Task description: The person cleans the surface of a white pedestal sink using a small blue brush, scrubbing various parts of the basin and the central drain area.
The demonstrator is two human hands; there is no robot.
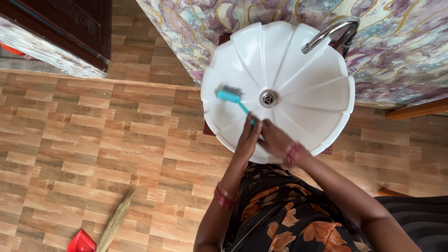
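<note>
A white petal-shaped wash basin (pixel 317 93) stands before me, with a metal drain (pixel 269 98) at its centre. A teal brush (pixel 229 96) with dark bristles lies against the basin's left inner wall, its thin handle running down toward my hands. My left hand (pixel 247 140) and my right hand (pixel 275 140) meet at the basin's near rim, both closed around the end of the brush handle. Bangles sit on both wrists.
A curved chrome tap (pixel 329 32) arches over the basin from the back right. Behind it is a marbled wall. On the wood-pattern floor at lower left lie a straw broom (pixel 114 221) and a red dustpan (pixel 80 242). A dark wooden door stands at top left.
</note>
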